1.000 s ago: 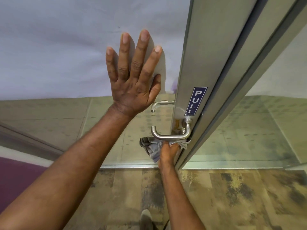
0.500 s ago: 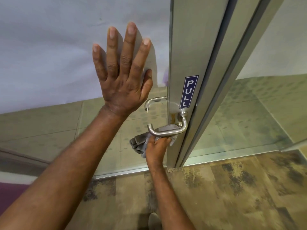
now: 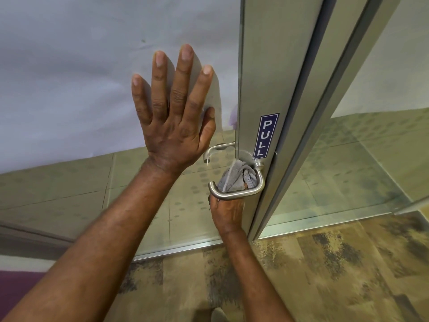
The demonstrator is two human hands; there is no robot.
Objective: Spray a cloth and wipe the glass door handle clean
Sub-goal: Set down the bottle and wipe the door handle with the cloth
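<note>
The left hand (image 3: 173,117) lies flat on the frosted glass (image 3: 69,77) in the middle of the frame, fingers straight and spread, thumb out to the side, holding nothing; it looks placed there to steady the door so that it does not swing while the handle is rubbed. Just below and to the right, near the centre of the frame, the metal handle (image 3: 236,194) juts out from the grey door frame (image 3: 267,66), a bent bar that turns back towards the frame at its right end. The right hand (image 3: 228,211) comes up from underneath it, with its fingers reaching up behind the bar and pushing a bunched grey cloth (image 3: 234,178) into the gap between bar and door. The fingers go out of sight behind the bar and cloth, so exactly how they curl cannot be told, but the cloth is plainly gripped and pressed against the inner side of the handle. Holding it from below seems meant to let the cloth reach the back and the corner of the bar, where a wipe from the front would miss. A blue PULL sign (image 3: 265,135) sits on the frame just above the handle's mount. A second handle (image 3: 216,151) shows through the glass on the far side. No spray bottle is in view, so the wiping step looks to be under way.
</note>
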